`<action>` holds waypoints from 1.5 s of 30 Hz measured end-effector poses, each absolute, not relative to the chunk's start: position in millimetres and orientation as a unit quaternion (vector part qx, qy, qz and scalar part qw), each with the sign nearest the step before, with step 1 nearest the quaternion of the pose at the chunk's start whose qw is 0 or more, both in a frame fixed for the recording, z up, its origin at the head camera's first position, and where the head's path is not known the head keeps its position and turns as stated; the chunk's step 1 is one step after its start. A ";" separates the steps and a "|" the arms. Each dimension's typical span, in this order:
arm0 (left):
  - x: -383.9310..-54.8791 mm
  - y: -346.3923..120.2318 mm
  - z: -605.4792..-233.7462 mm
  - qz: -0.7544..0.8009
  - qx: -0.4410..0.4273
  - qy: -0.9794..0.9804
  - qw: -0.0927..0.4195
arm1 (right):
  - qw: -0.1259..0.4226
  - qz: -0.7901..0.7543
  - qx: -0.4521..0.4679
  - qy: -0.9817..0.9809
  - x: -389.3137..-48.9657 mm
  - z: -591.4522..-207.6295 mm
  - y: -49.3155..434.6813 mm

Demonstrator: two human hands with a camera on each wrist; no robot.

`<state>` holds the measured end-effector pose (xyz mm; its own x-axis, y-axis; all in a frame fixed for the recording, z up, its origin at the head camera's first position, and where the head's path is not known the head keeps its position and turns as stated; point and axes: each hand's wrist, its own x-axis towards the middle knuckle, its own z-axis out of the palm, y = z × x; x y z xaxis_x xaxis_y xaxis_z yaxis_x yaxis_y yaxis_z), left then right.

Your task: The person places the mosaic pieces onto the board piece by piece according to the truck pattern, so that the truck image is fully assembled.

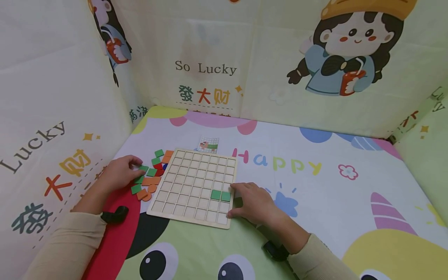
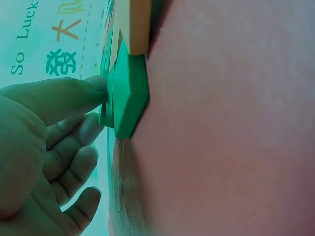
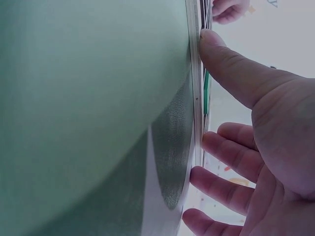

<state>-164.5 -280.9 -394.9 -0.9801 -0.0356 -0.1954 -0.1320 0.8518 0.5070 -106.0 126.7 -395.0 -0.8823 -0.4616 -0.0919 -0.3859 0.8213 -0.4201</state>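
A square wooden grid board (image 1: 196, 169) lies on the printed cloth. Two green square tiles (image 1: 216, 195) sit side by side in its cells near the right edge. My left hand (image 1: 120, 171) is over the loose tiles left of the board, thumb and forefinger pinching a green tile (image 1: 143, 168). In the left wrist view the thumb presses close to stacked green edges, and the other fingers are loosely bent. My right hand (image 1: 253, 200) rests at the board's right edge, thumb and fingertips touching the rim, fingers spread in the right wrist view.
Beside the board's left edge lie several green tiles (image 1: 136, 189), orange pieces (image 1: 151, 181), red pieces (image 1: 159, 172) and a blue piece (image 1: 165, 166). A small pattern card (image 1: 209, 144) lies behind the board. Cloth-covered walls (image 1: 259, 77) stand at the back and sides.
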 end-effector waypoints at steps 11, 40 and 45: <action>-161.7 -272.1 -387.0 0.276 -0.038 0.956 0.089 | 0.098 -0.196 -0.222 0.950 -105.9 -394.8 127.1; -138.5 -185.0 -373.7 0.339 0.099 0.932 0.078 | 0.097 -0.193 -0.225 0.950 -107.1 -394.1 127.0; -137.9 -171.0 -377.4 0.330 0.107 0.934 0.086 | 0.097 -0.193 -0.225 0.950 -106.9 -394.1 127.2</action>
<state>-137.9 -171.0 -377.4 -0.9623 0.2568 -0.0899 0.1431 0.7587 0.6356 -106.9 127.2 -394.1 -0.8802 -0.4646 -0.0968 -0.3901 0.8245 -0.4100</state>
